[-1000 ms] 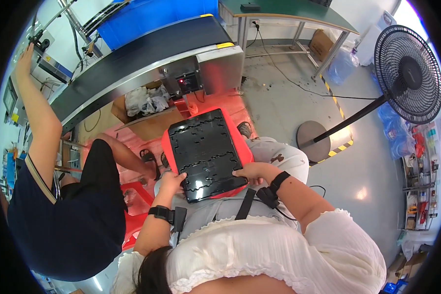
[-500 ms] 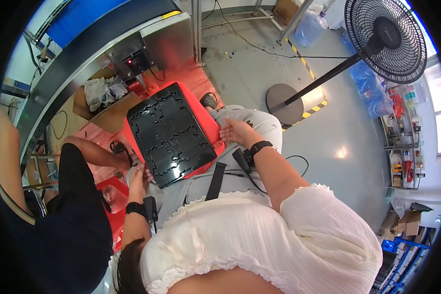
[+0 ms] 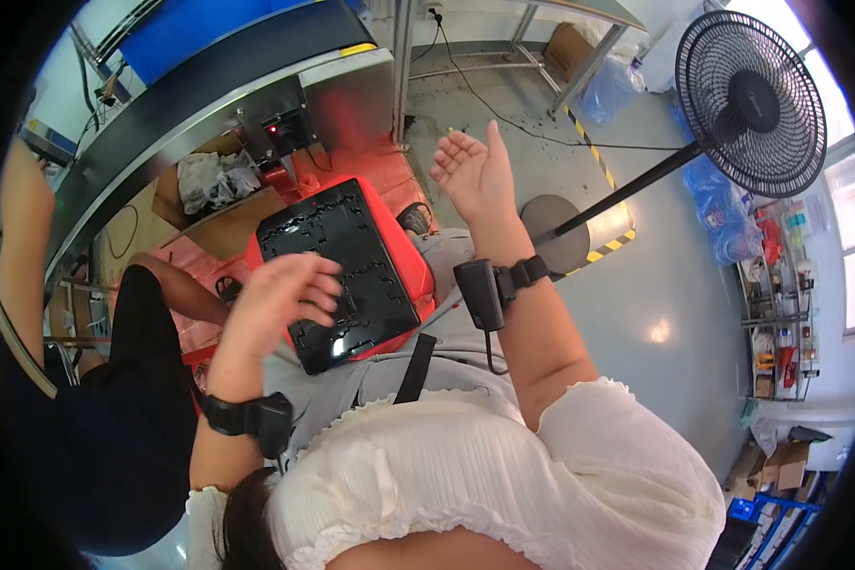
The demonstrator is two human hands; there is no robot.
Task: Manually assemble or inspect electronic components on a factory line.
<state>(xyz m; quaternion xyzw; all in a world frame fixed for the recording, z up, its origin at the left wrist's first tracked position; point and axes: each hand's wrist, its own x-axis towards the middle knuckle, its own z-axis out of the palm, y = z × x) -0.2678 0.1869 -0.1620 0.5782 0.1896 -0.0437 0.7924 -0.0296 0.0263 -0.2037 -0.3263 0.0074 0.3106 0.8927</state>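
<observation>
A glossy black panel with jigsaw-like outlines lies on a red plastic piece in front of my lap. My left hand hovers over the panel's left side, slightly blurred, with its fingers apart and nothing in them. Raised past the panel's right side is my right hand, thumb up, fingers loosely bent and holding nothing. Each of my wrists wears a black strap with a small black box; the right box trails a cable.
A conveyor with a metal side runs along the upper left, above a cardboard box of bags. Another person in dark clothes sits at my left. A black stand fan is at the upper right, with shelves beyond.
Both hands have let go of the red piece and panel edges and lifted. The left rose over the panel; the right moved up and away to the right.
</observation>
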